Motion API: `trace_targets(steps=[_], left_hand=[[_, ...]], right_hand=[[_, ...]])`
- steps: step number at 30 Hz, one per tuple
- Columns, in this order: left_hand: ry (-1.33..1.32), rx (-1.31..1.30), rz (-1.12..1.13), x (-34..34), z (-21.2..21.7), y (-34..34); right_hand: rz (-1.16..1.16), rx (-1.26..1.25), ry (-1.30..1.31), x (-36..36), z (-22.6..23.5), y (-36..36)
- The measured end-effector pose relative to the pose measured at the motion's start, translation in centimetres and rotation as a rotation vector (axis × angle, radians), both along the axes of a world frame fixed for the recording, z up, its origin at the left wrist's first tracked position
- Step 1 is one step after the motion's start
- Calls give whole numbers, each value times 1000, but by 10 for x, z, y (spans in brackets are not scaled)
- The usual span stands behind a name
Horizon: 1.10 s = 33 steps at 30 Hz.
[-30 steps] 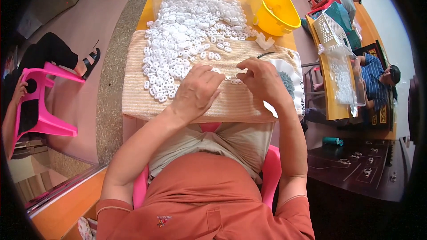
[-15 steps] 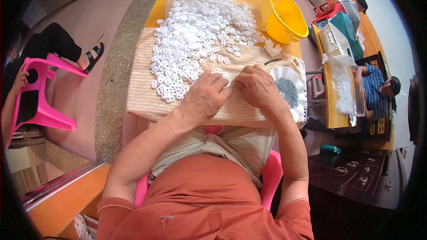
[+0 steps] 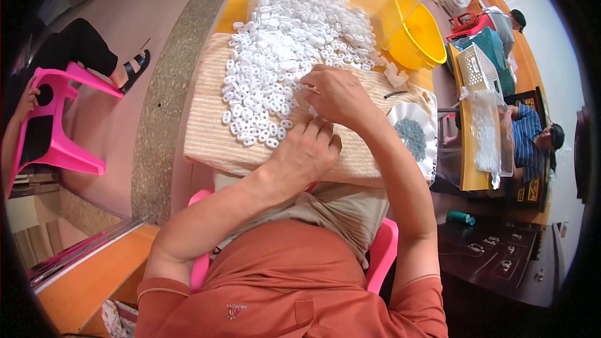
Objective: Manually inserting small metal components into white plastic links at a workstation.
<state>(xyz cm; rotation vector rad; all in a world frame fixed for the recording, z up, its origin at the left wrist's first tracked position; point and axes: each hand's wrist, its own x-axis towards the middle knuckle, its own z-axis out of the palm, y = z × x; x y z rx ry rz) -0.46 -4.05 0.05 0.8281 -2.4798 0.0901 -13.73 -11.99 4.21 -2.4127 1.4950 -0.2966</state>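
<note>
A large heap of small white oval plastic pieces [image 3: 269, 56], each with two holes, spreads over a striped beige towel [image 3: 210, 131]. At the heap's near right edge is my right hand [image 3: 339, 95], its fingers pinched together on a white piece that shows at the fingertips. Closer to me, my left hand [image 3: 305, 153] rests low over the towel with its fingers bent and together; what they hold, if anything, is hidden. To the right of my hands, a white fluted plate [image 3: 431, 133] holds many tiny grey-blue parts [image 3: 410, 134].
A yellow tub [image 3: 432, 44] stands beyond the towel at the right. Crumpled whitish film [image 3: 395, 75] and a short dark strip [image 3: 395, 94] lie near it. A pink chair [image 3: 56, 128] with a seated person is at left; another person [image 3: 535, 134] sits at a table at right.
My right hand has moved left and away from me to the heap's edge. My left hand has come nearer to me and slightly right. The whole view has shifted a little.
</note>
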Motion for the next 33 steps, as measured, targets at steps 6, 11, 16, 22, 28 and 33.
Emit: trace_targets(steps=[6,11,16,22,28,33], left_hand=[[14,24,-3,3,-4,2],[51,59,-14,2,-8,2],[45,84,-14,3,-7,3],[48,101,-27,6,-5,2],[39,105,-50,5,-4,1],[19,159,-53,6,-4,1]], right_hand=[[52,-35,66,16,-2,-7],[78,-68,22,18,-11,-10],[91,-52,70,18,-15,-12],[90,-4,72,21,-11,-9],[104,49,107,27,-6,-10],[153,1,102,31,-10,-15]])
